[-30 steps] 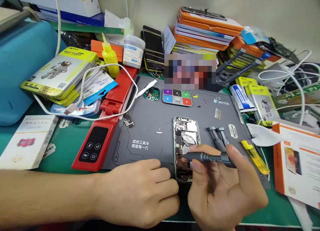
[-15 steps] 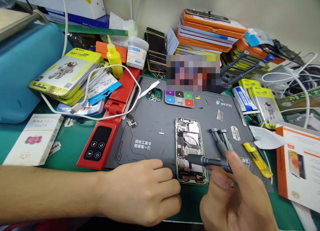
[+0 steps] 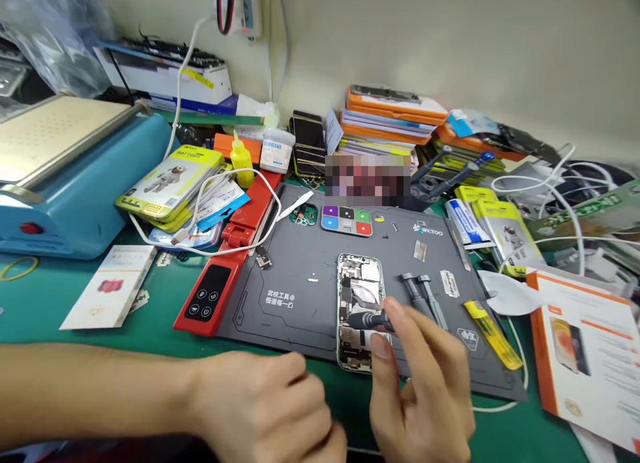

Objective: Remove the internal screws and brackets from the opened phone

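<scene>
Right hand's grip holds screwdriver crosswise, tip pointing left over phone.

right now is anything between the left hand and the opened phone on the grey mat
Nothing visible is. The left hand rests near the mat's front edge, just left of the phone, with only bare mat and green table between them. The right hand holds a screwdriver over the phone from the other side.
</scene>
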Demonstrator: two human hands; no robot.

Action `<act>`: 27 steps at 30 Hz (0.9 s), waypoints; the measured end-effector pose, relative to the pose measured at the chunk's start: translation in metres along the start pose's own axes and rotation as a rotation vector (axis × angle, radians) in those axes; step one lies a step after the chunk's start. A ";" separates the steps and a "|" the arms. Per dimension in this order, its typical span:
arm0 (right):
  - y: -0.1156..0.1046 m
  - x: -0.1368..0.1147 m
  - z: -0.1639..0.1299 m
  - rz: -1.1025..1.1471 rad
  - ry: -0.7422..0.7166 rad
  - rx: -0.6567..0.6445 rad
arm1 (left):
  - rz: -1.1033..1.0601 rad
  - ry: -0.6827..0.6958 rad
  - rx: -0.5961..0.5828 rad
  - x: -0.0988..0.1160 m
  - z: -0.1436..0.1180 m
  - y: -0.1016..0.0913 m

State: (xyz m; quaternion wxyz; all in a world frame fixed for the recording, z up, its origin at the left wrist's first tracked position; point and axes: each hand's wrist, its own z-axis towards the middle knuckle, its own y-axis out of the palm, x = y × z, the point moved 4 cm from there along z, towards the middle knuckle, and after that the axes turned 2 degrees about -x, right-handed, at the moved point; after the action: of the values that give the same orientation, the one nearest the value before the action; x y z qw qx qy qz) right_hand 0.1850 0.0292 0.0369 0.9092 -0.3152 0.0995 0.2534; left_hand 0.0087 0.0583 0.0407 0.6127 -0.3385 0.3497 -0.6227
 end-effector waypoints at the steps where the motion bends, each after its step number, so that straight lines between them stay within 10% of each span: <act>1: 0.000 0.000 0.000 0.019 -0.006 -0.003 | 0.029 0.000 0.025 0.001 0.001 -0.007; 7: 0.000 0.001 -0.001 0.130 -0.014 -0.048 | 0.371 -0.451 -0.022 -0.045 0.000 -0.026; 27: 0.000 0.002 -0.002 0.263 -0.005 -0.060 | 0.331 -0.611 -0.258 -0.068 -0.010 0.001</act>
State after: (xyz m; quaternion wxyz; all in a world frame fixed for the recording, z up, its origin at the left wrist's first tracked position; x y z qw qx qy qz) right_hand 0.1870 0.0284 0.0345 0.8586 -0.3256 0.1300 0.3741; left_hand 0.0023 0.1261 0.0354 0.7335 -0.5223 0.2760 -0.3362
